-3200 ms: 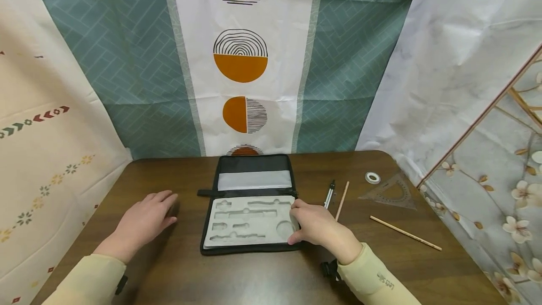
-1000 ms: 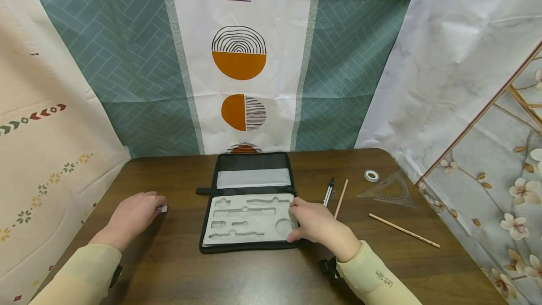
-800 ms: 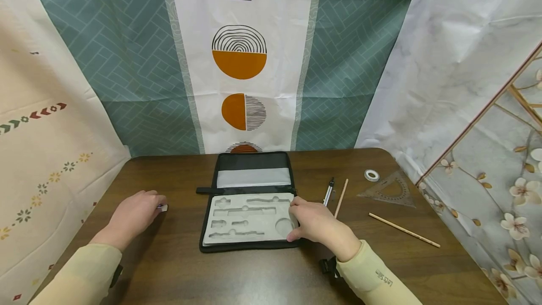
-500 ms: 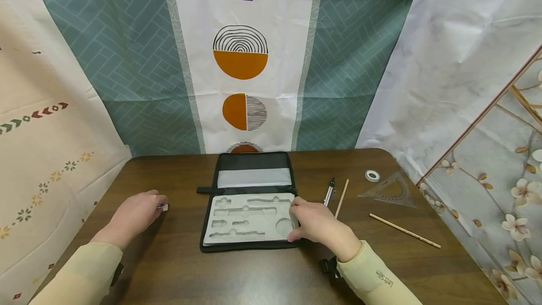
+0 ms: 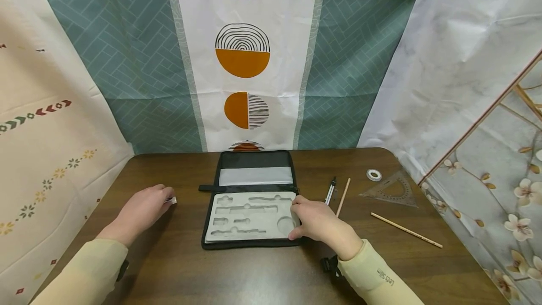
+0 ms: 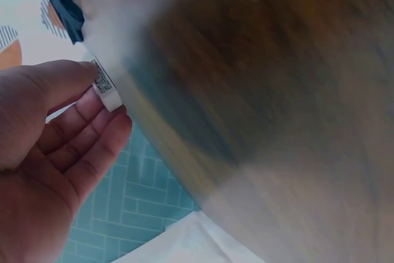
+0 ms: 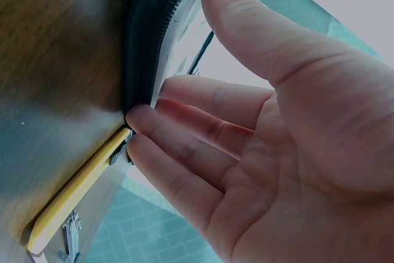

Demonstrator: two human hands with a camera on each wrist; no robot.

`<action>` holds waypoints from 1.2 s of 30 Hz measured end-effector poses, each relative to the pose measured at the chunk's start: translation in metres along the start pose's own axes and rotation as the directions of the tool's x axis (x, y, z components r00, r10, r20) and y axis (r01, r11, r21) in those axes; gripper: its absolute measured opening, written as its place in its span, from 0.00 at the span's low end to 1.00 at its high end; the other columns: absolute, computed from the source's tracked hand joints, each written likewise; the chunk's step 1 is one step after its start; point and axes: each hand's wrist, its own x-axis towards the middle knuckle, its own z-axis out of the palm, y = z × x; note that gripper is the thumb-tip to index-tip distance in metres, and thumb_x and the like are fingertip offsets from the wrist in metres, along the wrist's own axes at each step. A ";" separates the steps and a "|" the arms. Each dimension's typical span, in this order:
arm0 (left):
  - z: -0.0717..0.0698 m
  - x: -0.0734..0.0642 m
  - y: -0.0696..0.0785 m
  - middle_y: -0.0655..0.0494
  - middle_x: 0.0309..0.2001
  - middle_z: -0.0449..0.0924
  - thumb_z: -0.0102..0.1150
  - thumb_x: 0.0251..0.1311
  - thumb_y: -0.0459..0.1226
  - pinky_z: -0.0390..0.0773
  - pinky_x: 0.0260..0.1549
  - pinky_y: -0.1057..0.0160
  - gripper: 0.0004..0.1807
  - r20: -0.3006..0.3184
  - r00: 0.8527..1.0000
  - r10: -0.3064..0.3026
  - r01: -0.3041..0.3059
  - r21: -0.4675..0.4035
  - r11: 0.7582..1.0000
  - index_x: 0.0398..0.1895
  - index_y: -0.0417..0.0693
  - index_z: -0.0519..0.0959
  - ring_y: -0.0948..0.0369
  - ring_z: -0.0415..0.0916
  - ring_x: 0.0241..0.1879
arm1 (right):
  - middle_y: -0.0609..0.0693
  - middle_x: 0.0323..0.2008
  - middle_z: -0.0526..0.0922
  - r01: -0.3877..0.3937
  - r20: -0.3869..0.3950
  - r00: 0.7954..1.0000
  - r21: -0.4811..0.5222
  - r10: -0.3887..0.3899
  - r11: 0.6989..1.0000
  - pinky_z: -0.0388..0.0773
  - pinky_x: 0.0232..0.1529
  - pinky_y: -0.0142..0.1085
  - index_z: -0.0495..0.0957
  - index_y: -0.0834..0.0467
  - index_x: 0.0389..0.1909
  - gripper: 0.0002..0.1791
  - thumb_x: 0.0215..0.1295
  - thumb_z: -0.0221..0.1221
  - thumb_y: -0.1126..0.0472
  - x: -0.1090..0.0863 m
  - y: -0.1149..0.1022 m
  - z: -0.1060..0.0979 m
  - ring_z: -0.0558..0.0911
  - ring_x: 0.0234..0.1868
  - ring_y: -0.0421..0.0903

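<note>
My left hand (image 5: 146,206), at the left of the table, pinches a small white eraser (image 6: 108,90) with a printed barcode. Only its pale end shows past the fingers in the head view. An unzipped black case (image 5: 250,244) lies flat at the middle, its grey moulded tray (image 5: 271,218) bearing several hollows. My right hand (image 5: 319,222) rests at the case's right edge, thumb on the tray. In the right wrist view its fairly straight fingers touch the zipped rim (image 7: 163,35).
Right of the case lie a compass (image 5: 330,191), a thin wooden stick (image 5: 344,196), a roll of white tape (image 5: 374,175), a clear set square (image 5: 394,190) and another wooden stick (image 5: 406,230). A yellow bar with a black ridged piece (image 7: 77,195) lies beside my right fingers.
My left hand, earlier spread over the table with nothing showing in it, now pinches the eraser and has shifted slightly right. The right hand stays at the case's edge.
</note>
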 end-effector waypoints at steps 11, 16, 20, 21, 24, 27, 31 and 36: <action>-0.004 0.010 0.023 0.49 0.39 0.86 0.85 0.55 0.29 0.89 0.44 0.44 0.17 0.021 0.999 -0.026 0.026 0.003 1.000 0.46 0.40 0.88 0.52 0.86 0.37 | 0.53 0.53 0.82 -0.002 -0.001 1.000 -0.002 0.002 1.000 0.86 0.44 0.48 0.88 0.61 0.46 0.30 0.52 0.86 0.45 0.001 0.000 0.001 0.86 0.40 0.50; -0.006 0.015 0.034 0.49 0.40 0.86 0.84 0.56 0.29 0.89 0.45 0.45 0.16 0.026 0.999 -0.018 0.018 -0.009 1.000 0.47 0.42 0.89 0.53 0.85 0.38 | 0.53 0.53 0.82 0.000 -0.005 1.000 -0.004 0.000 1.000 0.86 0.44 0.48 0.88 0.60 0.46 0.30 0.51 0.86 0.45 0.001 0.000 0.001 0.86 0.40 0.50; -0.006 0.019 0.040 0.50 0.40 0.86 0.84 0.58 0.30 0.89 0.46 0.46 0.16 0.026 1.000 -0.009 0.009 -0.024 1.000 0.48 0.43 0.89 0.53 0.85 0.38 | 0.53 0.53 0.82 -0.003 -0.002 1.000 0.002 0.003 1.000 0.86 0.43 0.48 0.88 0.61 0.46 0.30 0.52 0.86 0.45 0.000 0.000 0.000 0.86 0.40 0.50; -0.006 0.020 0.041 0.50 0.40 0.86 0.84 0.58 0.30 0.89 0.47 0.46 0.16 0.023 1.000 -0.006 0.007 -0.028 1.000 0.48 0.43 0.89 0.54 0.85 0.38 | 0.53 0.53 0.82 -0.003 -0.001 1.000 0.004 0.003 1.000 0.86 0.43 0.48 0.88 0.61 0.46 0.30 0.52 0.86 0.45 0.000 0.000 0.000 0.86 0.39 0.50; -0.006 0.023 0.047 0.51 0.40 0.85 0.83 0.58 0.30 0.89 0.47 0.46 0.16 0.011 1.000 0.006 -0.006 -0.043 0.999 0.48 0.44 0.89 0.54 0.85 0.38 | 0.53 0.53 0.82 0.000 -0.002 1.000 0.005 0.000 1.000 0.86 0.43 0.47 0.88 0.60 0.45 0.29 0.52 0.86 0.45 0.000 0.000 0.000 0.85 0.39 0.50; -0.006 0.025 0.052 0.52 0.40 0.85 0.83 0.58 0.29 0.89 0.47 0.47 0.15 -0.004 1.000 0.021 -0.021 -0.052 0.998 0.47 0.44 0.89 0.55 0.85 0.38 | 0.52 0.53 0.82 0.008 -0.006 1.000 0.006 -0.007 1.000 0.86 0.43 0.47 0.87 0.60 0.44 0.28 0.52 0.86 0.46 0.000 0.000 0.000 0.85 0.38 0.49; -0.006 0.028 0.059 0.53 0.38 0.84 0.83 0.58 0.30 0.89 0.45 0.49 0.14 -0.016 0.999 0.042 -0.043 -0.054 0.998 0.46 0.45 0.89 0.56 0.83 0.37 | 0.52 0.52 0.82 0.014 -0.012 1.000 0.008 -0.014 1.000 0.85 0.42 0.47 0.87 0.60 0.43 0.28 0.52 0.86 0.46 -0.001 0.000 -0.001 0.85 0.38 0.50; -0.003 0.033 0.066 0.54 0.38 0.84 0.83 0.58 0.30 0.89 0.43 0.51 0.14 -0.039 0.996 0.075 -0.078 -0.060 0.995 0.46 0.46 0.90 0.57 0.83 0.36 | 0.52 0.52 0.82 0.015 -0.018 1.000 0.005 -0.015 1.000 0.85 0.42 0.47 0.87 0.60 0.43 0.28 0.52 0.86 0.46 -0.002 -0.001 -0.001 0.85 0.38 0.49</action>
